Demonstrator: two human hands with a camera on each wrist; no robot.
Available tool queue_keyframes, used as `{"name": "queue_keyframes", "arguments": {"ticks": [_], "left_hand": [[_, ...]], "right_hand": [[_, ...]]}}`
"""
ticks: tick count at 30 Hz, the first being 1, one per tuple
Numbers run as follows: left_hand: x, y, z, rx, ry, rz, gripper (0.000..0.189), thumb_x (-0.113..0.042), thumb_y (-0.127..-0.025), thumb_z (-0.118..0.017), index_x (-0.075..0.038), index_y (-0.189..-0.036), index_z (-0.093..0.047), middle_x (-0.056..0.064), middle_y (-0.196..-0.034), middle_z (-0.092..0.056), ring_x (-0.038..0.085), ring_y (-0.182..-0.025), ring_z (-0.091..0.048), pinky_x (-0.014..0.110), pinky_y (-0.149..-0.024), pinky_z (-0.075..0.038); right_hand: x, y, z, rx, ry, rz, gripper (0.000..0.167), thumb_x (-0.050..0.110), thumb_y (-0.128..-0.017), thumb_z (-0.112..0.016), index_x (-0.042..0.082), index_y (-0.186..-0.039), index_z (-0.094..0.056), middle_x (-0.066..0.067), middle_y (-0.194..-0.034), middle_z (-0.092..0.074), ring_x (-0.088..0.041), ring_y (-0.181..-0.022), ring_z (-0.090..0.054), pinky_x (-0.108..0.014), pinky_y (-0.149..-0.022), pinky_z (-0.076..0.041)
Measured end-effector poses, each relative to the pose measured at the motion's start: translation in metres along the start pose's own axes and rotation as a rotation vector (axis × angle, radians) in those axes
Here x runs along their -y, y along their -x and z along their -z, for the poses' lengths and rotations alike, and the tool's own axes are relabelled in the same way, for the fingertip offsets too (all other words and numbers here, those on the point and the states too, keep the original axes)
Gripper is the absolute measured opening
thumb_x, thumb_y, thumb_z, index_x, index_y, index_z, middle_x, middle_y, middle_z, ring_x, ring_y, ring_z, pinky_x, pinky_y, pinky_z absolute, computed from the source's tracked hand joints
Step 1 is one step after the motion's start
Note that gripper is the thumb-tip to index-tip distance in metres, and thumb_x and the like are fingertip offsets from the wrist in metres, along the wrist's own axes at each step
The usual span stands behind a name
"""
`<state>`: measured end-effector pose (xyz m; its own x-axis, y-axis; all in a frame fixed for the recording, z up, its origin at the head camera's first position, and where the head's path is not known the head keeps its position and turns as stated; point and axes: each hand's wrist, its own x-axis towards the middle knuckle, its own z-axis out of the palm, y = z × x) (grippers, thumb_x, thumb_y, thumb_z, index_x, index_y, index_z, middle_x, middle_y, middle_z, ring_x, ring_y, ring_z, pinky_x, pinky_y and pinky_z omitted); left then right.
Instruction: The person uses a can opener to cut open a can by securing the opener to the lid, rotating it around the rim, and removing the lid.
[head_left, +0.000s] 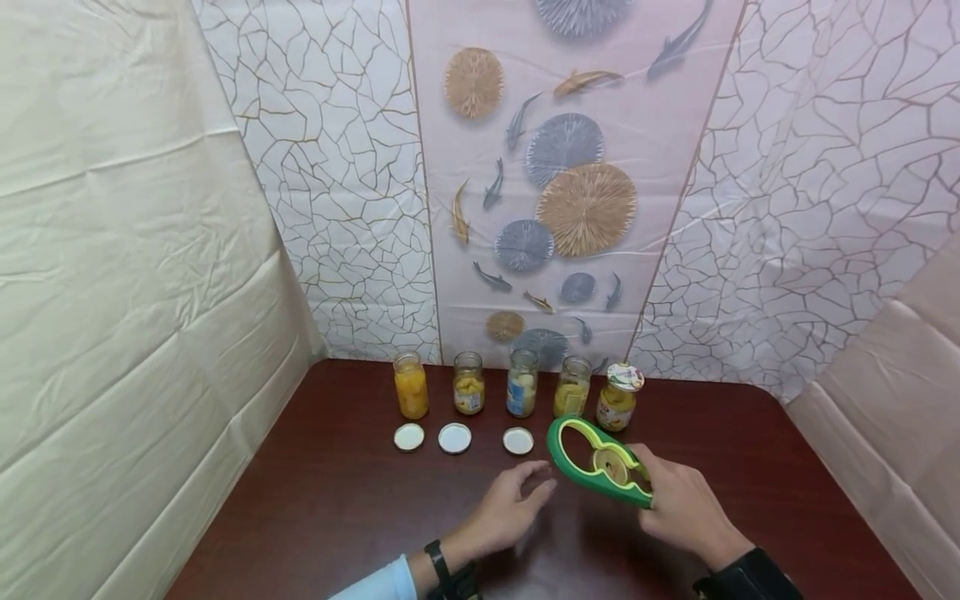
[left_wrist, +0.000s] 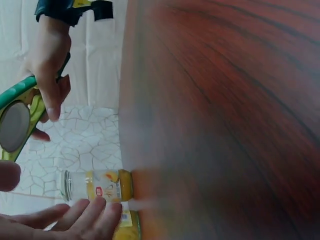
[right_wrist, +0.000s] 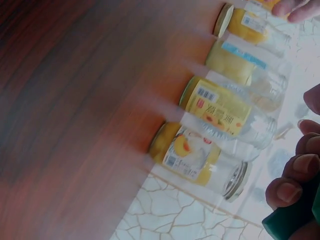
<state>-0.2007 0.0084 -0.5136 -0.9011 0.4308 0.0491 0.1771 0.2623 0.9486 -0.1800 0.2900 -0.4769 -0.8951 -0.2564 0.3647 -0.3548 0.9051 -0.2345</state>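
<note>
The right hand (head_left: 682, 504) has its fingers curled around one end of the green opener (head_left: 603, 485), holding it above the surface (head_left: 360, 517) in front of the two rightmost jars. A round disc (head_left: 611, 467) sits inside the opener's frame, on the side nearer that hand; whether it is gripped tight cannot be told. The left hand (head_left: 510, 508) is beside the opener's far end, fingers loosely bent and parted from the thumb, with nothing in its hold.

Along the back stand five jars in a row. The orange jar (head_left: 411, 396), second jar (head_left: 468, 393), third jar (head_left: 522, 392) and fourth jar (head_left: 572, 393) have uncovered mouths; the fifth jar (head_left: 616, 404) wears a patterned cap (head_left: 626, 377). The opener's edge overlaps the foot of the fourth jar in the head view. Three pale lids (head_left: 454, 438) lie flat before the first three jars.

In the left wrist view the opener runs off the left edge, and the left fingers cover much of the lowest jar there. The right wrist view shows only a dark green corner of the opener beneath curled fingers, cut off at the right; the orange jar is barely in frame at the top, and its label print is unreadable.
</note>
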Motion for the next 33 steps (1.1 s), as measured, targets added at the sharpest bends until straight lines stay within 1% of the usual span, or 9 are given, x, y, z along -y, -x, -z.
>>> {"name": "queue_keyframes", "arguments": {"ticks": [2, 4, 8, 12, 14, 19, 23, 29, 33], "left_hand": [[-0.002, -0.001, 0.000, 0.048, 0.067, -0.008, 0.046, -0.039, -0.112, -0.057, -0.010, -0.147, -0.063, 0.010, -0.139, -0.072, 0.024, -0.127, -0.071, 0.031, -0.101, -0.059], [-0.005, -0.002, 0.000, 0.105, 0.187, -0.001, 0.046, -0.039, -0.112, -0.055, -0.011, -0.148, -0.062, 0.010, -0.143, -0.070, 0.024, -0.126, -0.071, 0.033, -0.101, -0.060], [-0.014, -0.004, -0.007, 0.220, 0.503, 0.036, 0.050, -0.039, -0.114, -0.049, -0.007, -0.151, -0.057, 0.016, -0.153, -0.061, 0.023, -0.129, -0.069, 0.039, -0.105, -0.061], [-0.023, -0.005, -0.014, 0.313, 0.703, 0.069, 0.062, -0.050, -0.113, -0.046, -0.003, -0.153, -0.055, 0.013, -0.148, -0.065, 0.011, -0.120, -0.070, 0.036, -0.105, -0.060], [-0.025, -0.007, -0.015, 0.356, 0.742, 0.062, 0.068, -0.055, -0.112, -0.044, -0.002, -0.154, -0.054, 0.012, -0.146, -0.067, 0.006, -0.116, -0.071, 0.033, -0.103, -0.060], [-0.027, -0.008, -0.019, 0.418, 0.798, 0.008, 0.071, -0.052, -0.114, -0.042, 0.005, -0.154, -0.050, 0.005, -0.142, -0.072, 0.006, -0.118, -0.072, 0.028, -0.099, -0.060], [-0.029, -0.007, -0.020, 0.419, 0.801, 0.001, 0.072, -0.052, -0.114, -0.041, 0.008, -0.154, -0.049, -0.003, -0.134, -0.075, 0.005, -0.115, -0.072, 0.028, -0.099, -0.060], [-0.029, -0.005, -0.022, 0.396, 0.794, 0.033, 0.071, -0.052, -0.114, -0.040, 0.006, -0.154, -0.050, 0.002, -0.138, -0.073, 0.004, -0.113, -0.072, 0.028, -0.099, -0.059], [-0.024, -0.007, -0.022, 0.367, 0.800, 0.053, 0.070, -0.053, -0.113, -0.044, 0.003, -0.153, -0.053, -0.003, -0.129, -0.075, 0.005, -0.108, -0.073, 0.028, -0.097, -0.060]], "right_hand": [[0.004, -0.001, -0.002, -0.008, -0.012, 0.026, 0.071, 0.003, -0.061, -0.079, 0.018, -0.129, -0.065, 0.016, -0.074, -0.054, 0.001, -0.062, -0.038, -0.021, -0.057, -0.034], [0.007, -0.002, -0.004, -0.011, -0.025, 0.048, 0.071, 0.002, -0.062, -0.078, 0.019, -0.129, -0.064, 0.018, -0.072, -0.050, 0.002, -0.061, -0.036, -0.020, -0.057, -0.033], [0.014, -0.003, -0.009, -0.018, -0.056, 0.090, 0.071, -0.001, -0.062, -0.077, 0.021, -0.129, -0.065, 0.020, -0.072, -0.047, 0.004, -0.061, -0.035, -0.019, -0.057, -0.032], [0.020, -0.003, -0.015, -0.030, -0.080, 0.134, 0.069, 0.000, -0.064, -0.078, 0.023, -0.129, -0.065, 0.022, -0.076, -0.053, 0.007, -0.062, -0.038, -0.019, -0.057, -0.034], [0.023, -0.004, -0.017, -0.034, -0.089, 0.151, 0.066, 0.002, -0.067, -0.079, 0.022, -0.128, -0.065, 0.022, -0.078, -0.056, 0.008, -0.063, -0.040, -0.018, -0.057, -0.035], [0.027, -0.004, -0.019, -0.029, -0.105, 0.160, 0.060, 0.003, -0.072, -0.079, 0.020, -0.128, -0.065, 0.020, -0.081, -0.060, 0.009, -0.063, -0.041, -0.017, -0.056, -0.036], [0.027, -0.004, -0.019, -0.026, -0.103, 0.150, 0.062, 0.003, -0.070, -0.080, 0.021, -0.128, -0.065, 0.020, -0.081, -0.060, 0.008, -0.063, -0.041, -0.017, -0.057, -0.038], [0.026, -0.002, -0.020, -0.037, -0.103, 0.155, 0.062, 0.004, -0.069, -0.080, 0.021, -0.127, -0.066, 0.019, -0.082, -0.062, 0.009, -0.064, -0.042, -0.017, -0.057, -0.038], [0.024, -0.002, -0.021, -0.067, -0.088, 0.164, 0.064, 0.006, -0.068, -0.080, 0.019, -0.129, -0.066, 0.014, -0.090, -0.069, 0.009, -0.068, -0.046, -0.017, -0.058, -0.040]]}}
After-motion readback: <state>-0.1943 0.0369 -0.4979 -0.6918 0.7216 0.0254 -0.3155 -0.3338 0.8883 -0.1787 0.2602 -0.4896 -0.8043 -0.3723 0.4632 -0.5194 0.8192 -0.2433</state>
